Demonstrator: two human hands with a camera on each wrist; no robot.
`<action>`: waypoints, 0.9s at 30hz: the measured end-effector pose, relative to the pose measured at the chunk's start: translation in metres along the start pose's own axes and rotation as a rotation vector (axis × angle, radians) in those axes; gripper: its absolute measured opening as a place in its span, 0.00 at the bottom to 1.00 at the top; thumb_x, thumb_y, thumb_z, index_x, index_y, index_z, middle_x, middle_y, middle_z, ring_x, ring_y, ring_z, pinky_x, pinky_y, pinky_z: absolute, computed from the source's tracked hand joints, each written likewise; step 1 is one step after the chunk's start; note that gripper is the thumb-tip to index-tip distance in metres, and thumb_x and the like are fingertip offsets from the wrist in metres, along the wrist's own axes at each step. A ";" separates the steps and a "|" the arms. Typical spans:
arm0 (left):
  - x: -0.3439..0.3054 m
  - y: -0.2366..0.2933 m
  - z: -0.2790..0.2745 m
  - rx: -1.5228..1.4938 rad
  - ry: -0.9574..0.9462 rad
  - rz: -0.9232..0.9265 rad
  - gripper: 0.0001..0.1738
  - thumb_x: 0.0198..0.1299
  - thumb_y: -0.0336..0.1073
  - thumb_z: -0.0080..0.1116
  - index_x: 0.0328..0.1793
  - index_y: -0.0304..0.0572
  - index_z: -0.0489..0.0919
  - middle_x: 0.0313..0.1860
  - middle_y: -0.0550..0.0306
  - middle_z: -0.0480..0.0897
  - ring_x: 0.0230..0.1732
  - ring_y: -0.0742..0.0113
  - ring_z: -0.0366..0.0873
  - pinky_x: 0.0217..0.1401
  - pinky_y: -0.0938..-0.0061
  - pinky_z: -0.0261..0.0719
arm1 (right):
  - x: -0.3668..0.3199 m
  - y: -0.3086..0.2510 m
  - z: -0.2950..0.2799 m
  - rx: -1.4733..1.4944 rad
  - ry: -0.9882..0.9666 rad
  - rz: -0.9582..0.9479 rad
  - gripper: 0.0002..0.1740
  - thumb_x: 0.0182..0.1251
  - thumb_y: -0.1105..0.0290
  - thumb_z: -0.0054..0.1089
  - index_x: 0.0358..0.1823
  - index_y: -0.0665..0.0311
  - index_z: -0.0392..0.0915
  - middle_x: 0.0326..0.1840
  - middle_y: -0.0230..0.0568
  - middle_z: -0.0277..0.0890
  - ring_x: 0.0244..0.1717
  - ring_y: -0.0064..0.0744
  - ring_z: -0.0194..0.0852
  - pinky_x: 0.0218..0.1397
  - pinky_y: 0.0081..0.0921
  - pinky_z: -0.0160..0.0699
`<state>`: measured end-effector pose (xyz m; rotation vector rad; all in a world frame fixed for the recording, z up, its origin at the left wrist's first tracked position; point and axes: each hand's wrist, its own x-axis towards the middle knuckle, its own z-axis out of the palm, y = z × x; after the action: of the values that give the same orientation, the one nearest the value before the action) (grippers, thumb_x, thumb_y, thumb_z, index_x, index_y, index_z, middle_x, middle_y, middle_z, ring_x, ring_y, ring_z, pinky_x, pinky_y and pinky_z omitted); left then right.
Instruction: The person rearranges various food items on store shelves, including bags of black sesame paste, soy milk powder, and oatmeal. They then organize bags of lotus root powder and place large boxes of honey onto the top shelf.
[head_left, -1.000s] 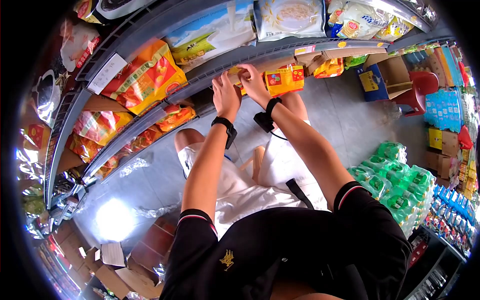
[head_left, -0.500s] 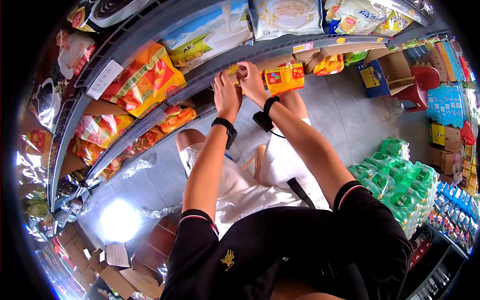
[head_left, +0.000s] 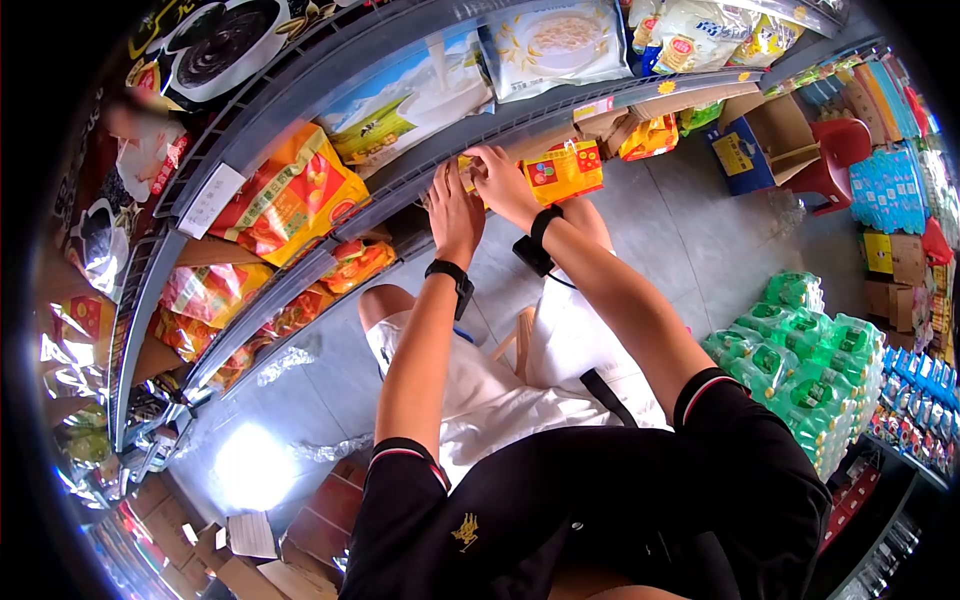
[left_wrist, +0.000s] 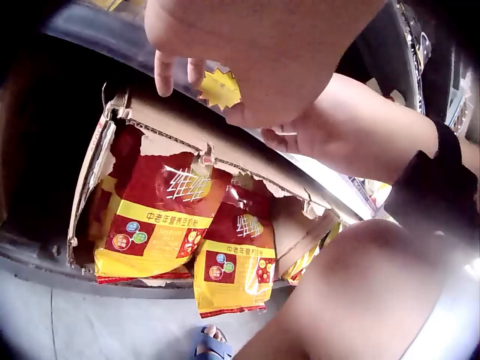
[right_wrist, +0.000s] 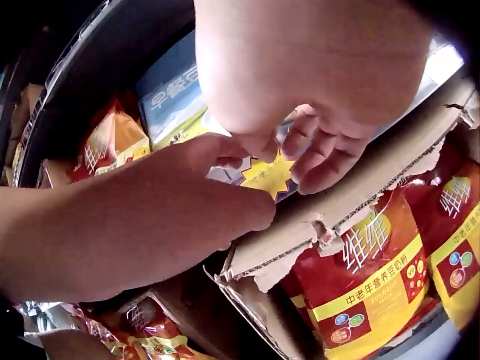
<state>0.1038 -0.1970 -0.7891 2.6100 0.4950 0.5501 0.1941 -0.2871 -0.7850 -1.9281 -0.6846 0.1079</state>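
Observation:
A yellow starburst-shaped price tag (right_wrist: 268, 177) with a red border is at the grey shelf's front edge, between both hands. My left hand (head_left: 455, 213) reaches up to the edge, its fingers and thumb around the tag in the left wrist view. My right hand (head_left: 503, 187) meets it from the right, with bent fingers and thumb pinching at the tag's upper side in the right wrist view. Just below, a torn cardboard box (left_wrist: 247, 161) holds red-and-yellow soy milk powder bags (left_wrist: 161, 217). The hands partly hide the tag.
Above stand a blue-and-green milk bag (head_left: 405, 95) and a white oatmeal bag (head_left: 555, 50). Orange bags (head_left: 290, 195) fill the shelf at left. Green bottle packs (head_left: 800, 375) stand on the floor at right, with an open blue box (head_left: 765, 150) beyond. A knee (left_wrist: 352, 292) is close below.
The head view has shifted a little, so the shelf sits lower and further left. Both hands stay at the tag on the shelf edge, with small finger movements.

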 end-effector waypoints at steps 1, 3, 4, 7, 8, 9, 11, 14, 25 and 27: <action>0.000 0.002 0.000 0.023 -0.005 -0.007 0.38 0.62 0.32 0.58 0.80 0.40 0.64 0.75 0.48 0.68 0.73 0.45 0.68 0.74 0.54 0.69 | 0.000 -0.003 -0.003 0.021 0.015 0.023 0.16 0.68 0.74 0.58 0.56 0.60 0.77 0.47 0.49 0.76 0.49 0.54 0.79 0.52 0.45 0.80; 0.001 0.004 0.000 0.055 -0.026 -0.013 0.37 0.62 0.33 0.58 0.80 0.40 0.64 0.75 0.48 0.68 0.73 0.46 0.68 0.74 0.54 0.69 | 0.006 -0.008 -0.011 -0.077 0.126 -0.031 0.14 0.67 0.74 0.58 0.54 0.59 0.79 0.45 0.47 0.77 0.51 0.52 0.78 0.53 0.44 0.78; 0.002 0.004 -0.001 0.063 -0.044 -0.013 0.37 0.62 0.33 0.57 0.79 0.39 0.64 0.75 0.49 0.68 0.73 0.46 0.68 0.75 0.54 0.69 | 0.013 -0.009 -0.017 -0.196 0.221 -0.107 0.14 0.66 0.74 0.59 0.53 0.58 0.79 0.45 0.46 0.78 0.52 0.52 0.77 0.55 0.44 0.77; 0.003 0.002 -0.004 0.052 -0.031 0.010 0.37 0.60 0.32 0.58 0.78 0.40 0.66 0.74 0.48 0.70 0.72 0.44 0.69 0.74 0.55 0.70 | 0.034 -0.005 -0.029 -0.410 0.355 -0.235 0.11 0.63 0.72 0.62 0.48 0.56 0.82 0.46 0.38 0.81 0.56 0.48 0.75 0.60 0.43 0.72; 0.004 0.003 -0.005 0.041 -0.042 0.001 0.37 0.59 0.30 0.58 0.77 0.40 0.67 0.73 0.47 0.71 0.71 0.43 0.69 0.73 0.55 0.71 | 0.040 -0.003 -0.031 -0.448 0.353 -0.262 0.10 0.63 0.71 0.62 0.46 0.56 0.83 0.47 0.37 0.82 0.56 0.47 0.75 0.60 0.44 0.72; 0.005 0.003 -0.006 0.029 -0.051 -0.008 0.37 0.58 0.29 0.58 0.77 0.40 0.67 0.72 0.45 0.71 0.70 0.43 0.70 0.73 0.56 0.72 | 0.047 0.002 -0.032 -0.487 0.352 -0.289 0.10 0.63 0.70 0.63 0.45 0.56 0.84 0.47 0.36 0.83 0.56 0.47 0.75 0.61 0.44 0.72; 0.008 0.006 -0.010 0.000 -0.062 -0.001 0.36 0.58 0.29 0.59 0.76 0.40 0.68 0.72 0.45 0.71 0.70 0.43 0.70 0.73 0.56 0.71 | 0.059 0.010 -0.031 -0.559 0.260 -0.293 0.09 0.65 0.63 0.61 0.40 0.55 0.87 0.46 0.35 0.86 0.58 0.43 0.76 0.62 0.45 0.70; 0.005 0.006 -0.009 0.011 -0.057 0.026 0.36 0.59 0.30 0.59 0.76 0.40 0.68 0.72 0.45 0.71 0.71 0.43 0.69 0.75 0.55 0.69 | 0.071 0.020 -0.026 -0.649 0.191 -0.302 0.15 0.68 0.56 0.56 0.35 0.53 0.89 0.46 0.34 0.88 0.60 0.42 0.77 0.62 0.47 0.69; 0.000 0.000 -0.015 0.099 -0.156 0.071 0.43 0.61 0.34 0.62 0.84 0.41 0.60 0.79 0.46 0.65 0.75 0.44 0.66 0.78 0.57 0.67 | 0.077 0.027 -0.024 -0.678 0.128 -0.223 0.17 0.72 0.58 0.52 0.44 0.60 0.86 0.61 0.38 0.83 0.60 0.50 0.75 0.65 0.48 0.68; 0.000 0.001 -0.015 0.123 -0.147 0.065 0.44 0.61 0.34 0.62 0.85 0.45 0.58 0.78 0.47 0.65 0.74 0.44 0.67 0.76 0.58 0.69 | 0.074 0.027 -0.029 -0.643 0.099 -0.201 0.16 0.72 0.59 0.55 0.49 0.61 0.86 0.61 0.38 0.83 0.61 0.48 0.75 0.67 0.46 0.69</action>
<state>0.0970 -0.1928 -0.7769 2.7663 0.4090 0.3546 0.2774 -0.2816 -0.7780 -2.4337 -0.9159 -0.3747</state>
